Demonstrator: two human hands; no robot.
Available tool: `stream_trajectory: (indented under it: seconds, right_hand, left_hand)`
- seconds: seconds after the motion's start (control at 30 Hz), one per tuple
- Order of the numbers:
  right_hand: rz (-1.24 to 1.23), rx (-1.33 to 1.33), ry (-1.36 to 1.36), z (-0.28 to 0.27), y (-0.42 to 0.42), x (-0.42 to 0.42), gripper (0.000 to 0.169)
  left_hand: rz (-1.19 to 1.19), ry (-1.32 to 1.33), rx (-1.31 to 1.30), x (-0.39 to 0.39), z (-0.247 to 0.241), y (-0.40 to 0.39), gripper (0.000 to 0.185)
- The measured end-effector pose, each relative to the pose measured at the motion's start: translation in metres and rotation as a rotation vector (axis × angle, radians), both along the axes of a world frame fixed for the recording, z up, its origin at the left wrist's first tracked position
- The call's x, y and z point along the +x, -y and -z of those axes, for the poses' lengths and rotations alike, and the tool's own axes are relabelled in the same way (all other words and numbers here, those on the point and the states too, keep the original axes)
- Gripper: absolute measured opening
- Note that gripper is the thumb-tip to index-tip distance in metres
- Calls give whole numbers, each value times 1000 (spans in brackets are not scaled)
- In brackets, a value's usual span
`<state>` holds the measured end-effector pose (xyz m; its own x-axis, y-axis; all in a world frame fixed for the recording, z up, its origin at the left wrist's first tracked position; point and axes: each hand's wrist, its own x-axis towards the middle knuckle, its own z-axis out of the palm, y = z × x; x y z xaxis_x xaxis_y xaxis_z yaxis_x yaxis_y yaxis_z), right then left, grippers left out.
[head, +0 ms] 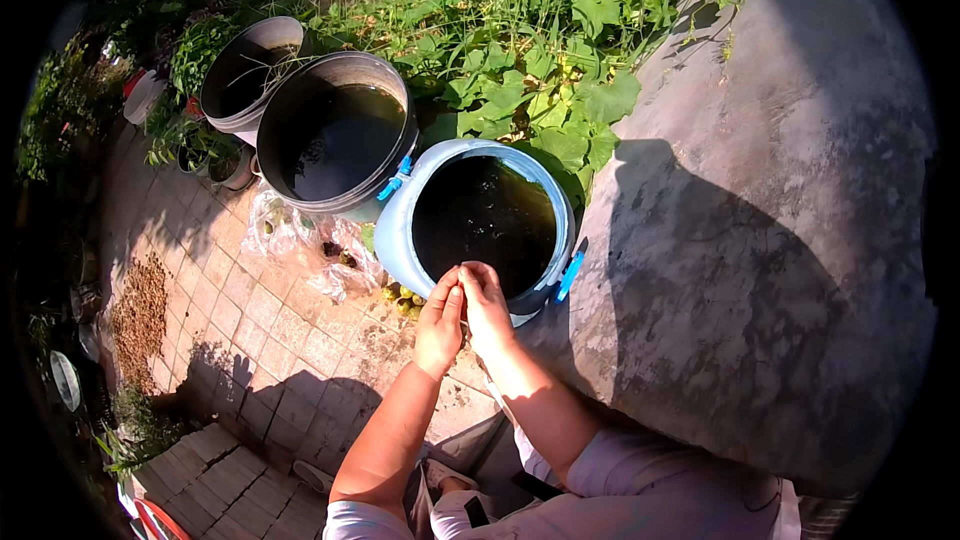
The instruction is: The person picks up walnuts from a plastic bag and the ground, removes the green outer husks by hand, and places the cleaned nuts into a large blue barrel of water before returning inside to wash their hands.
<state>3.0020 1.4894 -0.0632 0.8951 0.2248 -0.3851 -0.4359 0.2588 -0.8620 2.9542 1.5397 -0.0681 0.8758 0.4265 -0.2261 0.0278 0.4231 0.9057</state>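
Observation:
My left hand (pixel 438 330) and my right hand (pixel 486 307) meet at the fingertips, over the near rim of a blue plastic barrel (pixel 400 214). The thumbs and fingers are pinched together, and whatever may lie between them is too small or too hidden to make out. Dark water (pixel 480 225) with a few glints fills the barrel below. A bright blue handle (pixel 570 277) sits on its right side. Beside the barrel's base, left of my hands, lie several yellow-green fruits (pixel 405 300), partly hidden by the barrel.
A large dark tub of water (pixel 411 109) stands left of the barrel, another tub (pixel 217 121) behind it. Crumpled clear plastic bags (pixel 341 270) lie on paving tiles (pixel 300 330). Leafy vines (pixel 555 90) grow behind. A concrete slope (pixel 735 157) rises at right.

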Motion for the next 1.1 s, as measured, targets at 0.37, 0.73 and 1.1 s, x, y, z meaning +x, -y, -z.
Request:
stream_trajectory:
  seconds: [0.37, 0.73, 1.1]
  right_hand:
    - [-345, -711, -103, 45, -73, 88, 22]
    - [-1229, -1473, 168, 169, 11, 147, 35]
    - [-328, 398, -451, -43, -62, 46, 32]
  left_hand:
    - [-504, -410, -221, -196, 25, 34, 13]
    - [-1045, -647, -314, -370, 23, 60, 12]
    - [-853, -320, -494, -308, -43, 22, 12]
